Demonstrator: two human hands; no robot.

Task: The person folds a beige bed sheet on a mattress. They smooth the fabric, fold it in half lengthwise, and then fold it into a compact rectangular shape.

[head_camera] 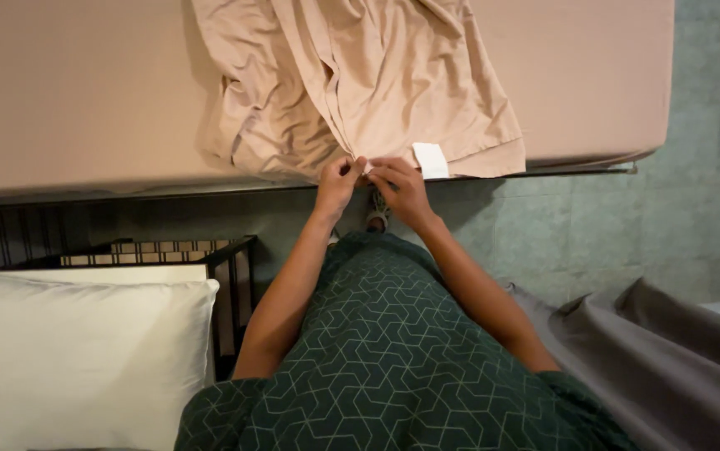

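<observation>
Two hands meet at the near edge of one bed (84, 92), which is covered in a tan fitted sheet. The left hand (339, 182) and the right hand (402, 188) are almost touching, and both pinch the hem of one loose tan cloth (360, 83) between fingers and thumb. The cloth lies crumpled on the bed, its lower edge hanging just over the side where the hands grip it. One white tag (431, 159) is sewn to that hem, just right of the right hand and not held.

Below the hands, one shoe (377, 210) shows on the green tiled floor (594, 225), between the two forearms. The person wears a dark green shirt (393, 359) with a pale geometric pattern.

At lower left lies one white pillow (76, 359), resting against a black metal rack (230, 276) that stands beside the bed frame. At lower right, one grey cloth (669, 351) lies in folds, well apart from the hands
</observation>
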